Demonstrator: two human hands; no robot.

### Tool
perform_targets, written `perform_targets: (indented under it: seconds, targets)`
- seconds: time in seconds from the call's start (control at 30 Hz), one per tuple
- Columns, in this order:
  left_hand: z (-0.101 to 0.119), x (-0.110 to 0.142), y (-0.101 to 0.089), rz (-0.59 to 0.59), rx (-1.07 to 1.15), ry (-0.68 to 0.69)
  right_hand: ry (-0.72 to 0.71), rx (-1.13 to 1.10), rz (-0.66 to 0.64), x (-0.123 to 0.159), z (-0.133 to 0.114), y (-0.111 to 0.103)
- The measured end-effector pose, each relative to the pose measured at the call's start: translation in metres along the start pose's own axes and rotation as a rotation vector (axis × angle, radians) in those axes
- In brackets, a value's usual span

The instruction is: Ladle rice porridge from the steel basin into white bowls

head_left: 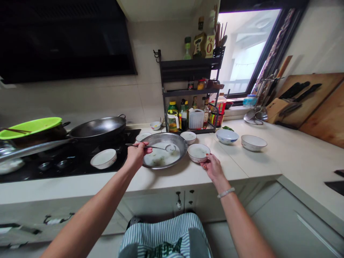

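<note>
The metal spoon (170,148) is gripped now by the closed fingers of the left hand (135,156), its head held over the wide metal basin (184,149) just to their right, while the near bowl (198,151) of whitish liquid is pinched at its right side by the right hand (213,166), thumb at the rim. Beyond and above those right fingers, a big red "0" can be read on a pale label (209,46); the smaller shelf labels are too small to be made out.

Five white bowls (199,152), count 'em! One blue bowl (227,137), one small dish (155,125), one metal basin (184,147), and there, one spoon (170,148)!
</note>
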State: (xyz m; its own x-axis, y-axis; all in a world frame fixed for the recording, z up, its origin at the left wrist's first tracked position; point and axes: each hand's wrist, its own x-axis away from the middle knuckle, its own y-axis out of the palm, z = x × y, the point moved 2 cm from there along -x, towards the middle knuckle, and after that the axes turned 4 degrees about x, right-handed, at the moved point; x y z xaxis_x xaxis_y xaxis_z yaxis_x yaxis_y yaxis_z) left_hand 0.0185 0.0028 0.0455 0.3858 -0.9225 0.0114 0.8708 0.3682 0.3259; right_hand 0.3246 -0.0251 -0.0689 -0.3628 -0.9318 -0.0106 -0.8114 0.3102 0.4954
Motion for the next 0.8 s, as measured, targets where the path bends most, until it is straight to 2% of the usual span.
perform_targets:
  seconds: [0.2, 0.4, 0.63, 0.73, 0.8]
  targets:
    - [0.010, 0.004, 0.016, -0.044, 0.017, 0.013, 0.003, 0.011, 0.002, 0.000, 0.000, 0.000]
    - [0.011, 0.016, 0.044, -0.129, 0.057, 0.027, 0.001, 0.009, 0.001, -0.001, 0.001, -0.001]
    - [-0.006, 0.038, 0.079, -0.278, 0.015, 0.074, -0.006, -0.002, 0.000, -0.001, 0.000, 0.000]
    - [-0.017, 0.050, 0.086, -0.387, -0.066, 0.159, -0.004, 0.003, 0.002, 0.000, 0.000, 0.000]
    - [-0.025, 0.058, 0.085, -0.498, -0.160, 0.264, 0.001, 0.008, 0.001, 0.000, 0.000, 0.000]
